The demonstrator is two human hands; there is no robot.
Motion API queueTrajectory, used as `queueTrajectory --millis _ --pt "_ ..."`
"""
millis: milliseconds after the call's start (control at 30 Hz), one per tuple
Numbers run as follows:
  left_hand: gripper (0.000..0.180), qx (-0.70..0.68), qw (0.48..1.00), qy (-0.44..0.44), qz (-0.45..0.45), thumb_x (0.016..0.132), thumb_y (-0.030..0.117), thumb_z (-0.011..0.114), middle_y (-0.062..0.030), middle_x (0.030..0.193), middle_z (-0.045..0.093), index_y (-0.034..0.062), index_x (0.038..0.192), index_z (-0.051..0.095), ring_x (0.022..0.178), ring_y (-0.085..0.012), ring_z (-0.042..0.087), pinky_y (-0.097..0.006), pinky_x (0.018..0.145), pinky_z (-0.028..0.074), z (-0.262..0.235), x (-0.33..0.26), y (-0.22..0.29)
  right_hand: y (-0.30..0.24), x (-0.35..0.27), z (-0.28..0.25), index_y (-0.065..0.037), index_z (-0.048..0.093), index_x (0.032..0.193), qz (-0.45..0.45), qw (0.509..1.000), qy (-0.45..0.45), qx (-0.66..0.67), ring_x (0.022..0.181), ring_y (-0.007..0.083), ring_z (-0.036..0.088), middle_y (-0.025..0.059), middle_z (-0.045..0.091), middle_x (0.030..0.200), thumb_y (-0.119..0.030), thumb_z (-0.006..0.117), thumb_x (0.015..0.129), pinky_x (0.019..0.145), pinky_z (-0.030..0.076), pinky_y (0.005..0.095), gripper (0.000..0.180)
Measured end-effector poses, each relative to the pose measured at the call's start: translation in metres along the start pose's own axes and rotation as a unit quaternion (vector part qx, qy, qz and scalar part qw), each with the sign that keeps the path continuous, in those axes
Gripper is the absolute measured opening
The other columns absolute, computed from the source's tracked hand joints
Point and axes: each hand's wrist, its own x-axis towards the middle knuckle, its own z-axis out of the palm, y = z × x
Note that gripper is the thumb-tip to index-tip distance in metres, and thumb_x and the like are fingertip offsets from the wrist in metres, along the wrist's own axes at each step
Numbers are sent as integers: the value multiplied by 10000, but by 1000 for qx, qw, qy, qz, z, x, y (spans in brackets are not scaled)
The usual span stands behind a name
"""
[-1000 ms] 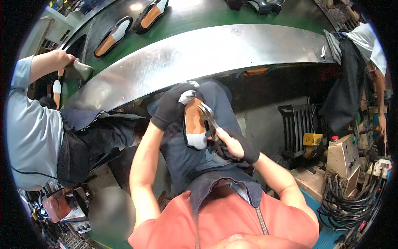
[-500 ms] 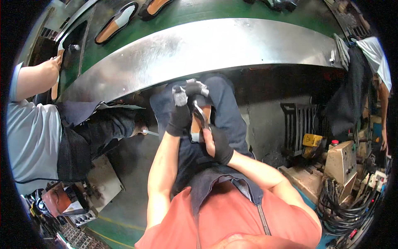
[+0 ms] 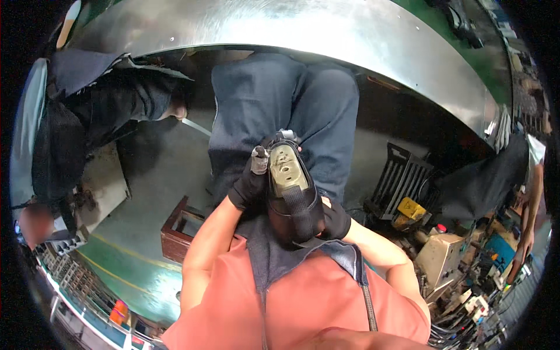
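Note:
A dark shoe (image 3: 301,217) is held over my lap, close to my apron. A pale brassy plate (image 3: 286,165) with holes shows on its far part, and a black strap (image 3: 299,204) lies across its nearer part. My left hand (image 3: 249,179), in a dark glove with pale tape on the fingers, closes on the shoe's far left side. Taped fingertips also show at its far end. My right hand (image 3: 335,219), in a dark glove, grips the near right side; most of its fingers are hidden behind the shoe.
Beyond my knees runs a shiny metal bench edge (image 3: 280,26). A brown wooden stool (image 3: 175,236) stands left of my arm. At right are a dark slatted rack (image 3: 389,178), a yellow part (image 3: 411,208) and a machine box (image 3: 440,256). A co-worker's dark-clothed leg (image 3: 128,105) is at left.
The shoe has come nearer my body and turned, so the brassy plate faces up instead of the tan sole side. Both hands have moved back with it; the view has shifted.

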Motion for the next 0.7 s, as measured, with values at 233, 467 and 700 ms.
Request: queueTrajectory --millis 233,467,700 --pt "880 58 998 26 5 788 645 564 -171 1356 430 18 1373 365 1180 -291 515 -421 1005 436 -12 -4 -15 45 -22 31 -11 614 982 12 991 -17 130 928 336 600 169 591 1031 -248 717 586 790 504 446 473" --pt "623 -65 986 -150 21 965 540 363 -124 1213 572 9 1260 500 1085 -233 566 -392 949 465 -2 22 23 -12 43 -23 8 616 1027 39 992 30 118 960 366 601 195 584 1081 -246 715 686 821 512 444 437" --pt "656 805 454 199 327 873 327 610 -287 1247 521 -37 1360 365 1047 -416 583 -413 831 493 65 21 25 4 104 -82 -30 554 803 470 836 128 254 527 122 518 18 507 584 -477 370 990 500 409 294 519"
